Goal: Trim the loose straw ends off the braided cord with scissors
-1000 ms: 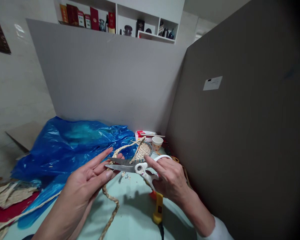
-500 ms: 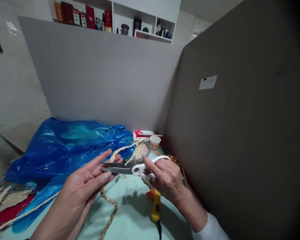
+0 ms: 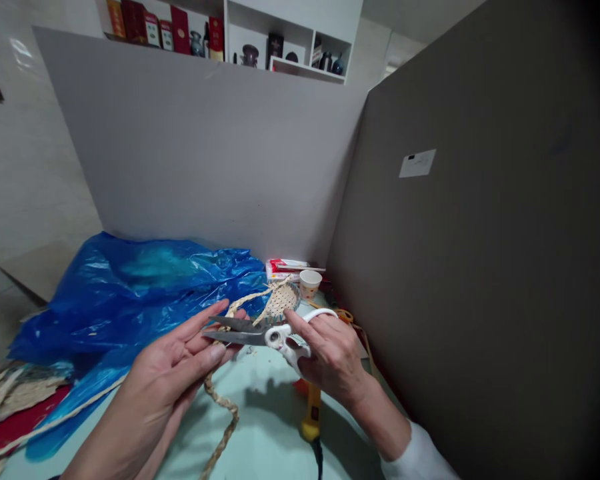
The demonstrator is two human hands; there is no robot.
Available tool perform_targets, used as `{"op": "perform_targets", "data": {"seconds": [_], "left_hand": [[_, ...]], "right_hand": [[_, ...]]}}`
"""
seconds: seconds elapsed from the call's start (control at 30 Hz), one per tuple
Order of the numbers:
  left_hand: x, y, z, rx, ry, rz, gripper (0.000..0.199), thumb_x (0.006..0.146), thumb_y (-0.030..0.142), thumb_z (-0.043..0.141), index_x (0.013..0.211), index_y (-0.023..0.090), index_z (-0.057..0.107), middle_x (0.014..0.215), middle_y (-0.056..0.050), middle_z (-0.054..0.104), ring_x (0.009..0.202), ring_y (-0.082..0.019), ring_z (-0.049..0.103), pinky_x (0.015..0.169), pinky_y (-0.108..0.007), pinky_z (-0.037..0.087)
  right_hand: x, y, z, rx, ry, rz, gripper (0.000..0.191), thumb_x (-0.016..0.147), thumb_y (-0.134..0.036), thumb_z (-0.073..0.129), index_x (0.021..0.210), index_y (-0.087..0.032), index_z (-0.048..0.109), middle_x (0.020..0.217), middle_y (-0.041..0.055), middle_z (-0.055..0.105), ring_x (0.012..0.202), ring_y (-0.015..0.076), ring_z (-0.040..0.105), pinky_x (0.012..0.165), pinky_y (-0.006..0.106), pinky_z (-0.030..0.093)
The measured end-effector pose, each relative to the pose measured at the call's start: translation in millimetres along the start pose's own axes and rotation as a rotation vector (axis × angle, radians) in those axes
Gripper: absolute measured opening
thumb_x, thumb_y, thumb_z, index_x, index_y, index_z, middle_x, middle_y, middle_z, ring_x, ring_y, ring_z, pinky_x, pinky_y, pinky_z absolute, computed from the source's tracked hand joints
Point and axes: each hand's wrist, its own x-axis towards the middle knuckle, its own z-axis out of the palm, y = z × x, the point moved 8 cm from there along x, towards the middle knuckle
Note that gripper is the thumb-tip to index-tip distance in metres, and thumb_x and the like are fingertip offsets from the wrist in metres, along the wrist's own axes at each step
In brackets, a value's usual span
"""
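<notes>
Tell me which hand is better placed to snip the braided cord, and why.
Probably the right hand: it grips the white-handled scissors, whose parted blades reach the braided cord. The left hand seems better placed to steady, holding the cord at its fingers.

The left hand (image 3: 177,363) is at the blade end of the scissors (image 3: 274,337), its fingers stretched and its thumb lying below them. The right hand (image 3: 333,353) grips the scissors by the handle, index finger extended; both forearms (image 3: 113,407) slant toward the scissors from the near side.
</notes>
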Motion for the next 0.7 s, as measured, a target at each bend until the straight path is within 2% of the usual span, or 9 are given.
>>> {"op": "perform_targets", "data": {"seconds": [0.27, 0.47, 0.57, 0.7], "left_hand": [[-1, 0, 1.0, 0.004, 0.014, 0.018, 0.096, 0.053, 0.020, 0.098, 0.141, 0.029, 0.062, 0.110, -0.012, 0.083, 0.108, -0.041, 0.076, 0.084, -0.043, 0.065], [4, -6, -2.7, 0.004, -0.023, -0.001, 0.091, 0.063, 0.021, 0.095, 0.145, 0.029, 0.057, 0.120, -0.013, 0.080, 0.116, -0.041, 0.073, 0.095, -0.050, 0.061], [6, 0, -1.5, 0.010, -0.037, 0.038, 0.089, 0.065, 0.020, 0.093, 0.146, 0.031, 0.056, 0.124, -0.012, 0.079, 0.117, -0.039, 0.072, 0.100, -0.050, 0.058], [5, 2, -2.9, 0.013, 0.015, 0.048, 0.081, 0.067, 0.019, 0.091, 0.141, 0.031, 0.060, 0.119, -0.009, 0.080, 0.116, -0.033, 0.073, 0.096, -0.038, 0.060]], "right_hand": [[-10, 5, 7, 0.138, 0.014, 0.040, 0.051, 0.081, -0.004, 0.059, 0.131, -0.015, 0.064, 0.079, 0.0036, 0.073, 0.064, 0.0195, 0.058, 0.062, 0.032, 0.042], [-11, 12, 9, 0.270, 0.011, 0.099, 0.055, 0.076, 0.000, 0.054, 0.126, -0.018, 0.067, 0.078, 0.0026, 0.076, 0.062, 0.0174, 0.062, 0.061, 0.028, 0.045], [-11, 19, 14, 0.379, 0.000, 0.242, 0.046, 0.075, -0.004, 0.060, 0.117, -0.020, 0.072, 0.075, 0.0019, 0.073, 0.060, 0.0156, 0.060, 0.059, 0.026, 0.045], [-10, 30, 23, 0.606, 0.012, 0.578, 0.028, 0.079, -0.015, 0.067, 0.106, -0.020, 0.073, 0.073, -0.0005, 0.069, 0.058, 0.0132, 0.058, 0.056, 0.023, 0.046]]}}
